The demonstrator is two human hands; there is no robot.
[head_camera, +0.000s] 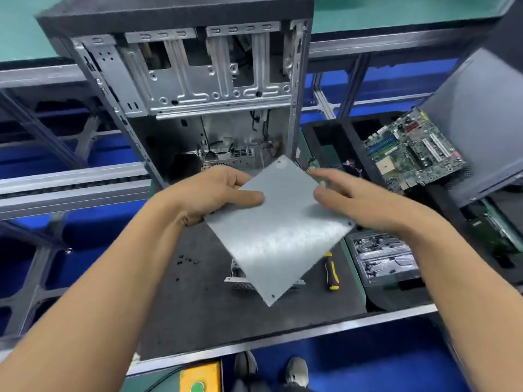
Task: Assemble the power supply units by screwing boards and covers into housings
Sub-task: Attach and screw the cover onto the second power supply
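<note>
The cover plate (278, 230), a flat grey metal sheet with small screw holes near its corners, is held in the air above the middle of the black bench mat (203, 301), tilted with one corner down. It looks thin, light and stiff, with a smooth face that could slip and edges that may be sharp, so the margins near two opposite sides seem the best places to hold it. The left hand (215, 193) pinches its upper left edge, thumb flat on the face and fingers curled behind. The right hand (348, 199) grips the upper right edge, fingers curled over it.

Directly under the plate, mostly hidden, sits the power supply housing (239, 274) with a perforated metal side; what is inside it cannot be seen. Loose black screws (188, 261) lie on the mat to its left, and a yellow-and-black screwdriver (330, 271) lies to its right. At the mat's right edge a clear plastic tray (382, 257) holds small metal parts in compartments. Beyond it, a circuit board (413, 154) rests in a black foam tray (334, 137). An open computer case (198, 86) stands at the mat's far edge.
</note>
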